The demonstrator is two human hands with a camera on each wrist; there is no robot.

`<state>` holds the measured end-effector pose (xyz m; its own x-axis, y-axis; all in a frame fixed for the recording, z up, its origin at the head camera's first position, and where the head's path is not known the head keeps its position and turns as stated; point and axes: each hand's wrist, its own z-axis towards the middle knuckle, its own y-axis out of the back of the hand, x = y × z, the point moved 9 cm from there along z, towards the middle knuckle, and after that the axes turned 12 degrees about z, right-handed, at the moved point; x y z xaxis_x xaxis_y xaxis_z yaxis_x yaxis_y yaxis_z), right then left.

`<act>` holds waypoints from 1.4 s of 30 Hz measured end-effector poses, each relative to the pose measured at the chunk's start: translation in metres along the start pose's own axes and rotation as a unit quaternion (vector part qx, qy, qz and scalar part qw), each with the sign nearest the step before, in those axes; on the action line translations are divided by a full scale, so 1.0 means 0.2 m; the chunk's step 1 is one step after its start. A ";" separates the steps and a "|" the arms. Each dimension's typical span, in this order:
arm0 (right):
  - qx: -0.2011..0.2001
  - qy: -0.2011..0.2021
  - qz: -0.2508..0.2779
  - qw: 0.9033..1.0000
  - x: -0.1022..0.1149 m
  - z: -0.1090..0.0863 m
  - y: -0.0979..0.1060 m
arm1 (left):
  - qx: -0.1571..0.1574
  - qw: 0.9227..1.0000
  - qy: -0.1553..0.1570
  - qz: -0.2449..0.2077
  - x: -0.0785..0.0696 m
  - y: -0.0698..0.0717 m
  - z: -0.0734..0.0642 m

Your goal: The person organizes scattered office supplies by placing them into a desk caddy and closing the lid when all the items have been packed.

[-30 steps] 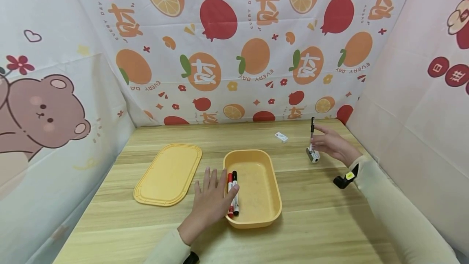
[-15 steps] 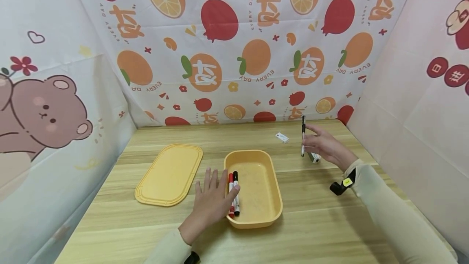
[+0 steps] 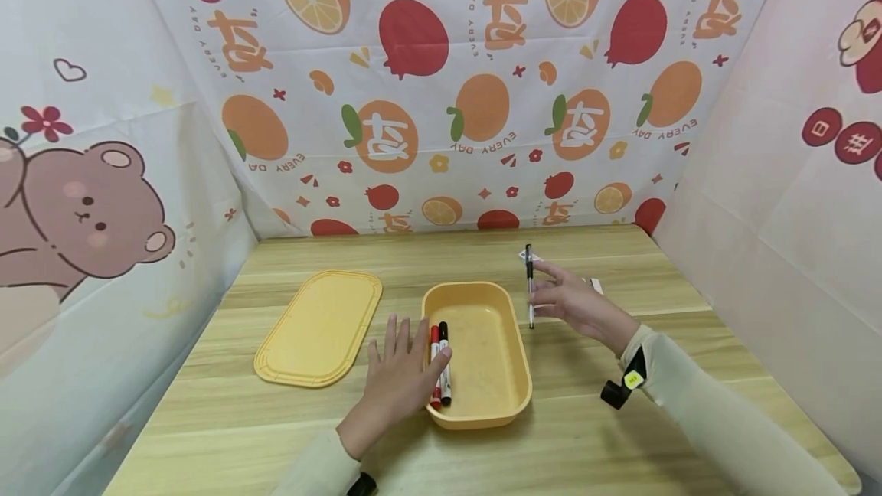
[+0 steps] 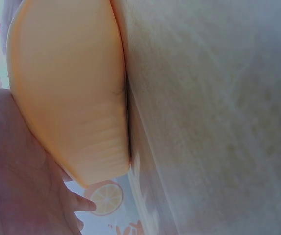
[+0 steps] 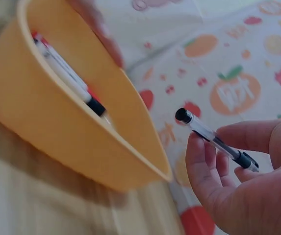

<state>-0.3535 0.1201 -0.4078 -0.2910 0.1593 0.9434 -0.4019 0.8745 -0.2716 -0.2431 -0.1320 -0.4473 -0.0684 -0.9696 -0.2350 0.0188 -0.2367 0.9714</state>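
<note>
On the wood-grained table [image 3: 241, 435] we see a flat yellow panel [image 3: 318, 327] with rounded corners, lying off to the left. Toward the back we make out a small white piece [image 3: 523, 255], partly hidden, and farther right a pale object [image 3: 596, 285], mostly covered. Behind, we face a white cloth [image 3: 296, 60] printed with oranges [image 3: 482, 107] and red fruit [image 3: 413, 37]; a brown bear [image 3: 89, 213] decorates the left side cloth [image 3: 103, 113].

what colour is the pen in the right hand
The pen has a clear barrel with black parts, best seen in the right wrist view.
</note>
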 end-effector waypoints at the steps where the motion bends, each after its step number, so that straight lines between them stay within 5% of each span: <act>1: 0.004 -0.002 -0.002 1.000 -0.01 -0.01 -0.03 | 0.001 1.000 0.000 0.001 0.00 0.00 0.00; 19: 0.018 -0.023 -0.043 0.999 -0.23 -0.02 -0.35 | 0.003 1.000 0.007 0.000 0.01 0.00 0.00; 42: -0.038 -0.045 -0.092 0.994 -0.36 0.06 -0.45 | 0.000 1.000 -0.001 -0.001 -0.01 -0.02 0.03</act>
<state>-0.3064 0.0242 -0.4533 -0.2962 -0.0461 0.9540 -0.3904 0.9175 -0.0768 -0.2491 -0.1284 -0.4494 -0.0711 -0.9688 -0.2376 0.0180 -0.2394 0.9708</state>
